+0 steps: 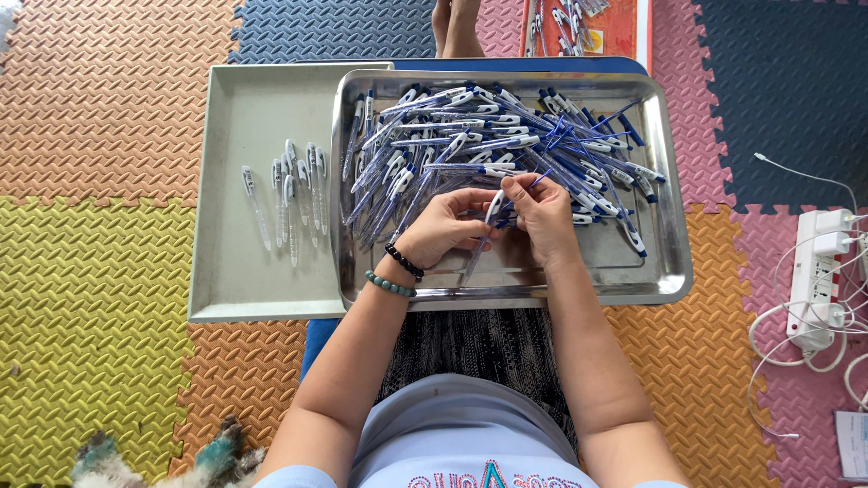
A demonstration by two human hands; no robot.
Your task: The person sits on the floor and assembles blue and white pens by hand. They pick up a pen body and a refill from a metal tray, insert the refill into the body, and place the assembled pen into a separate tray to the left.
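We take the steel tray as our reference. It sits over our lap, and its far half carries a loose heap of pen parts, white-and-clear barrels mixed with blue refills.

Our left hand hovers over the near half of the steel tray, just short of the heap. Its fingers are curled and clamp the lower part of a clear pen barrel, which runs slanted from the hands down toward the tray's near rim. A dark bead bracelet and a green bead bracelet sit on this wrist.

Our right hand is just beside the left, touching it at the fingertips. Its fingers pinch the white top end of the same barrel, where a thin blue refill sticks out toward the heap. Whether the refill is already inside the barrel, we cannot tell.

Left of the steel tray, and partly under its left edge, lies a grey plastic tray. On it, near the steel tray's left rim, rests a small row of finished pens, lying roughly parallel.

Right of the steel tray, well apart on the foam floor mat, lies a white power strip with white cables. Beyond the far rim, an orange tray holds more pens, and a bare foot shows beside it.
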